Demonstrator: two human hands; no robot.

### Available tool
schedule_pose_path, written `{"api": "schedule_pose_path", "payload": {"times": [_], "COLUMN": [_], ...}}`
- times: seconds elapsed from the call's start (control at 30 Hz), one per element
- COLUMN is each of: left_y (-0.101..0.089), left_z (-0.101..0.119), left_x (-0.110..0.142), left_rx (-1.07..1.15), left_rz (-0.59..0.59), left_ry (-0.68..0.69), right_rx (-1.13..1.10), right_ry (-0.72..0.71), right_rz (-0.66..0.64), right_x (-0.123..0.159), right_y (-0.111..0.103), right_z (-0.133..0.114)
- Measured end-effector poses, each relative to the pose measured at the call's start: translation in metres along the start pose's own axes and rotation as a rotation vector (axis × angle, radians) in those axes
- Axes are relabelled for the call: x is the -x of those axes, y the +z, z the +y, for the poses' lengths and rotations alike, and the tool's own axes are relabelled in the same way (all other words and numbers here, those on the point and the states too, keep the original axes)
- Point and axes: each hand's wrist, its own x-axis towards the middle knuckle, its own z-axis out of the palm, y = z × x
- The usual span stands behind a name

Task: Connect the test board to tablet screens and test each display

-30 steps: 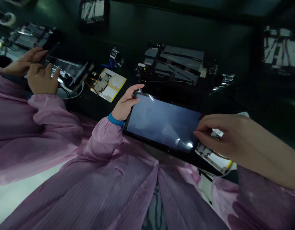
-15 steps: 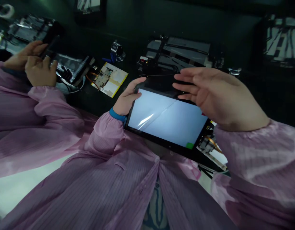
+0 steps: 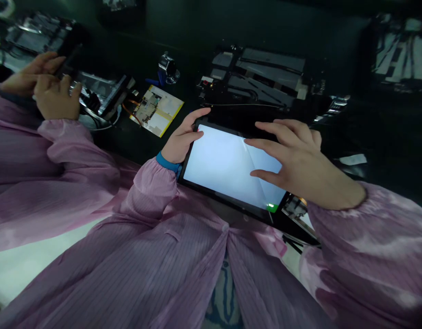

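Note:
A tablet (image 3: 221, 162) with a lit, whitish screen lies tilted in front of my body, a small green patch at its lower right corner. My left hand (image 3: 181, 139), with a blue band at the wrist, grips its upper left edge, thumb on the front of the frame. Over the right part of the screen hovers my right hand (image 3: 289, 160), fingers spread and holding nothing; whether a fingertip touches the glass I cannot tell. Beyond the tablet lies an opened device (image 3: 262, 75) with dark cables and grey panels.
A yellow-edged battery with a circuit board (image 3: 158, 111) lies left of the tablet, near a shiny metal ring-shaped part (image 3: 168, 68). At the left, a co-worker's hands (image 3: 56, 96) work over another opened device (image 3: 101, 91). Another opened unit (image 3: 403, 55) sits far right.
My right hand has moved down and left, turning from edge-on to back up, with its fingers spread over the screen. My left hand keeps its hold on the tablet.

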Motion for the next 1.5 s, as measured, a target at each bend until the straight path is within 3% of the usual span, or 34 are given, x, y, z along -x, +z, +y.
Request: {"api": "schedule_pose_path", "payload": {"times": [0.33,0.43,0.57,0.7,0.93,1.1,1.2,1.3,1.37,1.5], "left_y": [-0.001,0.000,0.002,0.004,0.001,0.000,0.001,0.001,0.001,0.002], "left_z": [0.001,0.000,0.003,0.007,0.003,0.001,0.002,0.004,0.004,0.004], "left_x": [0.000,0.000,-0.001,0.000,0.001,0.001,0.001,0.001,0.001,0.001], "left_rx": [-0.067,-0.068,-0.035,0.009,-0.053,-0.022,-0.014,-0.032,-0.027,0.013], "left_rz": [0.015,0.023,0.000,-0.011,-0.005,-0.011,-0.002,0.010,0.007,0.007], "left_ry": [0.017,0.019,0.010,-0.016,0.022,-0.005,-0.031,-0.034,-0.033,-0.057], "right_rx": [-0.066,-0.154,-0.339,-0.391,-0.264,-0.661,-0.460,-0.106,-0.013,0.059], "right_ry": [-0.141,-0.040,0.287,0.535,0.543,0.559,0.409,0.020,-0.174,-0.204], "right_rz": [-0.044,0.055,0.248,0.317,0.309,0.324,0.157,0.038,-0.004,-0.034], "right_x": [-0.017,-0.025,-0.029,-0.026,-0.016,-0.014,-0.016,-0.019,-0.020,-0.011], "right_y": [0.007,0.004,-0.008,-0.019,-0.028,-0.044,-0.039,-0.014,0.007,0.032], "right_z": [-0.013,-0.005,0.006,0.007,0.007,0.002,-0.013,-0.035,-0.048,-0.057]}}
